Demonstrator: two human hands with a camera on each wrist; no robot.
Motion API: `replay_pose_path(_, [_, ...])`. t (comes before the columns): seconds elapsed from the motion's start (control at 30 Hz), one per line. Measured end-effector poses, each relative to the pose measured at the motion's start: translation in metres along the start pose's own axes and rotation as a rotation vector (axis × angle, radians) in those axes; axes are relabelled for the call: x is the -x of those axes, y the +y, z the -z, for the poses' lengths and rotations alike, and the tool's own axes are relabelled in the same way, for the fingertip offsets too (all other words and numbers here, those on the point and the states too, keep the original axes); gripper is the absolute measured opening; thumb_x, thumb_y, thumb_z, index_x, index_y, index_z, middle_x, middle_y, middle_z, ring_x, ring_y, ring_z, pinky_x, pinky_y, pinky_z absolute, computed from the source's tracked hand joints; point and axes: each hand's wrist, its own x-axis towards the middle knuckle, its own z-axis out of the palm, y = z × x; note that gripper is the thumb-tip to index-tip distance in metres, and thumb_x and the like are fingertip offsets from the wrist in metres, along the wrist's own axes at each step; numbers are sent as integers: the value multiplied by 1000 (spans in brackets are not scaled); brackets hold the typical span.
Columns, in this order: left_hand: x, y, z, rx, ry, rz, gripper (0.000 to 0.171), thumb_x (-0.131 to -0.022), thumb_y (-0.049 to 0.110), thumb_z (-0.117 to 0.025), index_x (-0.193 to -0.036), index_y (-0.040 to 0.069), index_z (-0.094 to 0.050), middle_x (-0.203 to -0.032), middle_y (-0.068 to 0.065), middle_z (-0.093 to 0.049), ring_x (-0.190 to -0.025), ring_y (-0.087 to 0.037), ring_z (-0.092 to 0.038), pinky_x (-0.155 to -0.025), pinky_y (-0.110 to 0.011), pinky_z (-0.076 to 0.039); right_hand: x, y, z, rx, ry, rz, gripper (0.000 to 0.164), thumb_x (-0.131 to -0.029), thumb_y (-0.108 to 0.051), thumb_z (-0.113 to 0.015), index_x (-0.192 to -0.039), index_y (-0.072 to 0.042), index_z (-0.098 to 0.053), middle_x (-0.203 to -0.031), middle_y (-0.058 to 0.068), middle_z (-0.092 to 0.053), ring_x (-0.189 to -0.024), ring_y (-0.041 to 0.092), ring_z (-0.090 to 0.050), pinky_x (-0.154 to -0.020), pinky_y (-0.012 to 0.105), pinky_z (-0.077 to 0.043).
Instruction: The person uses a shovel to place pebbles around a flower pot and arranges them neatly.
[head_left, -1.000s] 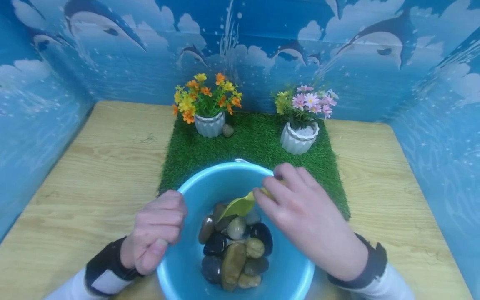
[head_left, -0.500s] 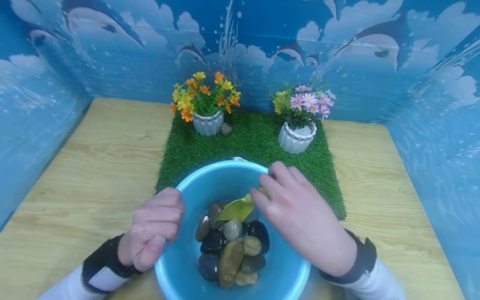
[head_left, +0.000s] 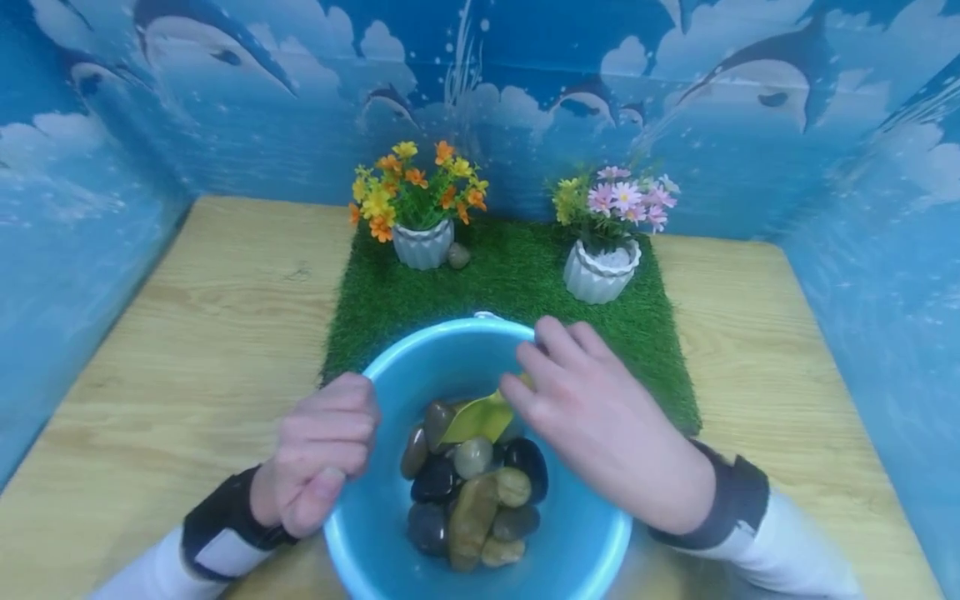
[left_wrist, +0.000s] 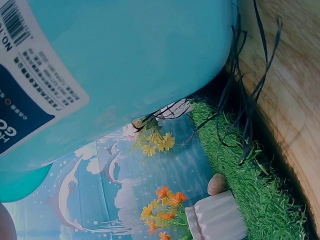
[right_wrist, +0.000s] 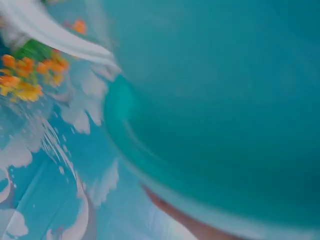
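A light blue bucket (head_left: 401, 354) stands in front, with several smooth stones (head_left: 474, 512) in black, brown and grey lying at its bottom. My left hand (head_left: 326, 454) grips the bucket's left rim, fingers curled over it. With curled fingers, my right hand (head_left: 592, 417) holds a yellow toy shovel (head_left: 480, 418) by the handle, which the hand mostly hides. The shovel's blade dips among the stones at the far side of the bucket. In the left wrist view the outer wall of the bucket (left_wrist: 140, 55) fills the top; the right wrist view is blurred and shows its inside (right_wrist: 215, 115).
Behind the bucket lies a green grass mat (head_left: 495, 275). On it stand a white pot of orange and yellow flowers (head_left: 423, 243) and a white pot of pink flowers (head_left: 600, 275). A small stone (head_left: 458, 256) sits by the left pot. Dolphin-printed walls (head_left: 510, 58) enclose the wooden table (head_left: 195, 367).
My right hand and the shovel have shifted slightly inward over the bucket, and the handle shows less. My left hand stays on the rim. The whole head view wobbles a little.
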Motion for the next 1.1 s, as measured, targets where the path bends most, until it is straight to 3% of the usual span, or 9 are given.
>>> replay_pose_path(0.2, [-8,-5,-4,8,24,-52,46,-94,8,-34,-50,16,-33,-52,4,-33,-50,-10,-31,-57,-24,-25,-6,-1,-3,260,-15,92,10,-83,-2,-72,-80,-6,-63,-78,8,-55,-78,25,-44,-65,36,-39])
replay_pose_path(0.3, [-9,-5,-3,3,26,-55,46,-94,8,-34,-50,16,-33,-52,4,-33,-50,-10,-31,-58,-24,-25,-8,-3,-3,331,-14,117,10,-85,-1,-68,-79,-5,-61,-77,9,-54,-75,24,-42,-63,35,-37])
replay_pose_path(0.53, [-8,-5,-2,-4,25,-49,46,-95,8,-34,-50,16,-32,-53,3,-32,-50,-11,-31,-58,-25,-25,-11,-8,-3,461,-8,175,5,-88,0,-64,-85,-1,-68,-79,10,-57,-84,29,-47,-82,48,-43])
replay_pose_path(0.7, [-7,-4,-2,-5,27,-41,46,-95,8,-34,-50,15,-33,-53,3,-32,-51,-11,-31,-58,-25,-26,-11,-11,-3,498,-42,186,5,-89,1,-60,-87,1,-65,-85,14,-57,-86,30,-47,-87,50,-42])
replay_pose_path(0.77, [-6,-3,-2,-5,29,-41,46,-95,8,-34,-50,16,-33,-53,3,-32,-51,-11,-31,-58,-25,-26,-11,-11,-2,515,-79,188,2,-87,-2,-63,-87,0,-62,-86,15,-57,-85,29,-47,-83,45,-43])
replay_pose_path(0.9, [-5,-2,-2,-6,21,-30,46,-95,9,-34,-50,16,-33,-53,3,-32,-51,-12,-32,-58,-25,-26,-10,-11,2,543,-156,200,13,-85,-4,-63,-79,-4,-51,-77,12,-50,-76,25,-41,-66,35,-38])
replay_pose_path(1.1, [-1,0,-1,-14,-1,10,47,-97,11,-35,-51,16,-33,-54,3,-32,-51,-11,-32,-59,-25,-27,-9,-10,2,507,-169,215,22,-84,-3,-63,-73,-8,-45,-66,5,-37,-67,21,-32,-59,31,-32])
